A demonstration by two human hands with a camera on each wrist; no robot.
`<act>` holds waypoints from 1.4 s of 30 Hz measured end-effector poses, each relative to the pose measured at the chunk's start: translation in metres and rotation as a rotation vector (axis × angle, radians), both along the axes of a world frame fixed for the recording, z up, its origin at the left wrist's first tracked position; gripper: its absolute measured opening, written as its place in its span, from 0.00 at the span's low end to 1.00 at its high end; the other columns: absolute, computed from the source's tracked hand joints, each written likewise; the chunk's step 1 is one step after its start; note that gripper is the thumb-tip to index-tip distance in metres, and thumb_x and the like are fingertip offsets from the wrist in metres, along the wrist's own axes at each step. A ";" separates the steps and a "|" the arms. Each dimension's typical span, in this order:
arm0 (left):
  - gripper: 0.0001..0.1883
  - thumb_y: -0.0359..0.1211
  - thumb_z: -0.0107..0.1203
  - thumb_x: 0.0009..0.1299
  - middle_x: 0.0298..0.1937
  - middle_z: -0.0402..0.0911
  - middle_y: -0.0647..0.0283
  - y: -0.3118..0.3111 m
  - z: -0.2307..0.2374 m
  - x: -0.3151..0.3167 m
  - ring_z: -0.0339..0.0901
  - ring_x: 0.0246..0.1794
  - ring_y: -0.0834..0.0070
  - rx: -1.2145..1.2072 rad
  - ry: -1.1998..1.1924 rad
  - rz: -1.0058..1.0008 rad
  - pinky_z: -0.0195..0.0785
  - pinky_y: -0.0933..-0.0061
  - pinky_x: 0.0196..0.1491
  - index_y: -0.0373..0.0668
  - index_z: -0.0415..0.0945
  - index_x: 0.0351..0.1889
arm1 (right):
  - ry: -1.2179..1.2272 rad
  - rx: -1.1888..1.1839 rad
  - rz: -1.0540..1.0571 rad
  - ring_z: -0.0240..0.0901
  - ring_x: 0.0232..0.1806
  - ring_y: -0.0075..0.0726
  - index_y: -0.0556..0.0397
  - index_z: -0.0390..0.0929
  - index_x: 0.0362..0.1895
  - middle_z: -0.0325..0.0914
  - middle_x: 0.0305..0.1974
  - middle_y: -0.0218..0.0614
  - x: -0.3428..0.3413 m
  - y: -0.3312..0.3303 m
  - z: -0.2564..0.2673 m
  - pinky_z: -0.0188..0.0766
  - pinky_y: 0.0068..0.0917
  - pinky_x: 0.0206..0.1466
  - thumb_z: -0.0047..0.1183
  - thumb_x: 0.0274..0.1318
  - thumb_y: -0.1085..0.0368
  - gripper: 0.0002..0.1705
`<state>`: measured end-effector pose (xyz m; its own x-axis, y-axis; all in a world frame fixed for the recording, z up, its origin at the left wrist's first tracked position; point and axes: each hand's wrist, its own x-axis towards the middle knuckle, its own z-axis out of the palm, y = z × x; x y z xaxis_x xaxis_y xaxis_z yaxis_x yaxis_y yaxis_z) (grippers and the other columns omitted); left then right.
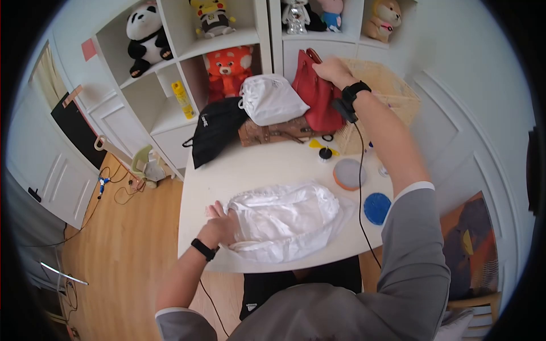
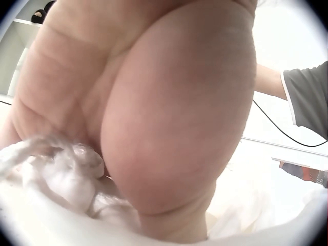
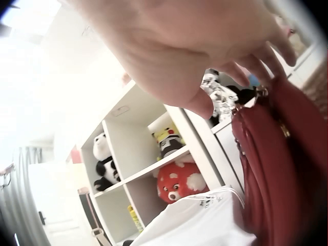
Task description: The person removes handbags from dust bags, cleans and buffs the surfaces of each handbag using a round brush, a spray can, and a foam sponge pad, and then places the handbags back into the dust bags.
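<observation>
- The wide-mouthed white cloth bag (image 1: 296, 247) lies near the front edge of the cream tabletop (image 1: 216, 177); a strip of table separates it from the bags behind.
- The left hand (image 1: 220, 228) is at the bag's left rim, near the table's left side; its fingers look spread, but I cannot tell whether it pinches the cloth.
- The right hand (image 1: 334, 71) reaches to the top of the upright red handbag (image 1: 324, 105), thumb wide of the fingers; contact is unclear.
- The handbag stands between a plump white drawstring pouch (image 1: 270, 102) and a pale straw-coloured basket (image 1: 406, 94), leaving little room at either side.
- The white bag's cloth is thin, creased and faintly glossy, its rim gathered into an oval.
- The red handbag looks smooth and leathery, with metal fittings by its top.
- A limp black fabric bag (image 1: 219, 125) slumps left of the pouch.
</observation>
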<state>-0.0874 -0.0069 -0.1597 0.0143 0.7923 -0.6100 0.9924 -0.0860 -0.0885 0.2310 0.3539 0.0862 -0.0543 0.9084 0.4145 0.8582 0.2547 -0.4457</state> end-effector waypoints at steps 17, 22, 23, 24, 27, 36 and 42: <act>0.53 0.39 0.72 0.62 0.79 0.57 0.25 -0.021 0.041 -0.017 0.55 0.80 0.27 0.232 -0.278 -0.019 0.62 0.46 0.77 0.36 0.53 0.81 | -0.581 0.091 0.836 0.69 0.69 0.64 0.59 0.83 0.56 0.65 0.71 0.63 0.116 -0.308 -0.174 0.69 0.46 0.69 0.60 0.52 0.75 0.24; 0.33 0.28 0.64 0.68 0.75 0.72 0.42 -0.035 0.071 -0.035 0.72 0.73 0.47 0.308 -0.651 0.203 0.72 0.57 0.69 0.42 0.73 0.73 | -0.400 -0.137 0.767 0.70 0.68 0.66 0.57 0.84 0.56 0.70 0.65 0.63 0.125 -0.292 -0.198 0.64 0.48 0.72 0.56 0.53 0.77 0.23; 0.30 0.26 0.64 0.67 0.75 0.72 0.43 -0.034 0.063 -0.046 0.74 0.71 0.48 0.312 -0.630 0.112 0.74 0.59 0.67 0.44 0.77 0.70 | -0.397 -0.129 0.781 0.70 0.68 0.66 0.57 0.84 0.56 0.70 0.65 0.63 0.123 -0.287 -0.202 0.64 0.48 0.72 0.56 0.53 0.77 0.23; 0.27 0.24 0.64 0.66 0.74 0.73 0.43 -0.035 0.054 -0.057 0.76 0.68 0.48 0.315 -0.608 0.022 0.75 0.60 0.66 0.46 0.81 0.66 | -0.385 -0.154 0.799 0.72 0.64 0.61 0.55 0.85 0.53 0.73 0.61 0.57 0.121 -0.282 -0.206 0.65 0.47 0.69 0.57 0.53 0.76 0.21; 0.27 0.21 0.62 0.62 0.70 0.75 0.49 -0.050 0.049 -0.053 0.81 0.60 0.48 0.425 -0.582 -0.139 0.77 0.58 0.61 0.49 0.85 0.61 | -0.387 -0.211 0.834 0.75 0.58 0.53 0.53 0.86 0.46 0.78 0.52 0.44 0.113 -0.275 -0.207 0.67 0.47 0.64 0.59 0.53 0.74 0.15; 0.11 0.28 0.65 0.63 0.52 0.85 0.58 -0.056 0.059 -0.054 0.85 0.53 0.60 0.523 -0.179 -0.261 0.80 0.56 0.53 0.46 0.88 0.44 | -0.428 -0.087 0.922 0.78 0.47 0.50 0.54 0.85 0.31 0.81 0.35 0.40 0.114 -0.271 -0.167 0.70 0.46 0.56 0.64 0.54 0.65 0.06; 0.14 0.26 0.61 0.61 0.52 0.87 0.56 -0.050 0.094 -0.067 0.85 0.51 0.55 0.658 -0.276 -0.180 0.80 0.58 0.54 0.40 0.87 0.45 | -0.265 0.088 0.885 0.76 0.41 0.55 0.57 0.80 0.28 0.78 0.33 0.44 0.131 -0.278 -0.119 0.70 0.45 0.49 0.69 0.51 0.68 0.10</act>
